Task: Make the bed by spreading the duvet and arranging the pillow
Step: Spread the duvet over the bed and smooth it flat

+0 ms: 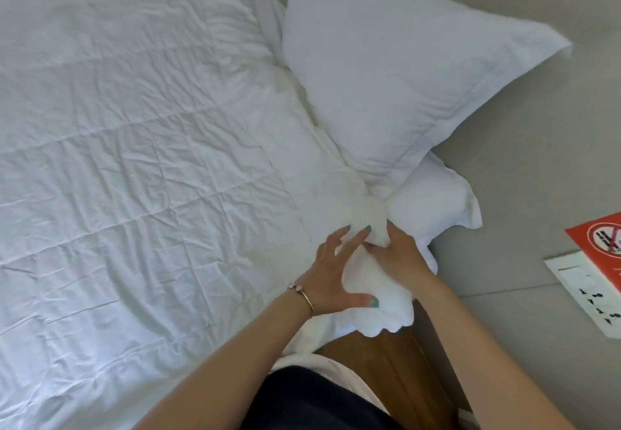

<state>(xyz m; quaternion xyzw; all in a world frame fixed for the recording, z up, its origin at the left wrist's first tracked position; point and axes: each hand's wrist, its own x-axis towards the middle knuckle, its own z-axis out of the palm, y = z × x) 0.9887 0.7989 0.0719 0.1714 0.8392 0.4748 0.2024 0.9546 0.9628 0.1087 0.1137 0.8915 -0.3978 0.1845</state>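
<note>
While white duvet (141, 167) covers most of the bed, spread flat w/ creases and quilt lines, it fills the frame from 12 round to 8 o'clock. Grey padded headboard/wall panel (524, 167) runs along the 1 to 4 o'clock side. Big white pillow (386, 70) w/ flanged edge sits at 1 o'clock, propped against that panel, lower corner overlapping a second pillow (433, 208) near 3 o'clock of centre; 2nd pillow mostly hidden, scalloped-looking edge showing. Person's dark clothing (319, 399) at 6 o'clock, w/ brown wooden bed frame or side unit (396, 369) just beside it at 5 o'clock.

Both forearms come in from 6 o'clock. Left hand (331, 276) lies on the bunched duvet corner (376, 292) near centre, fingers spread wide, thumb pressed onto the fabric, teal nail polish visible, thin bracelet (300, 293) on wrist. Right hand (400, 255) touches the same bunch from the 3 o'clock side, fingers curled into the fabric, gripping it; fingertips buried in cloth so exact pinch can't tell. Hands nearly touching, fabric between them.

Red no-smoking sign (601, 238) and white card w/ black print (584, 292) at 4 o'clock on the grey panel, cut off by frame edge.
</note>
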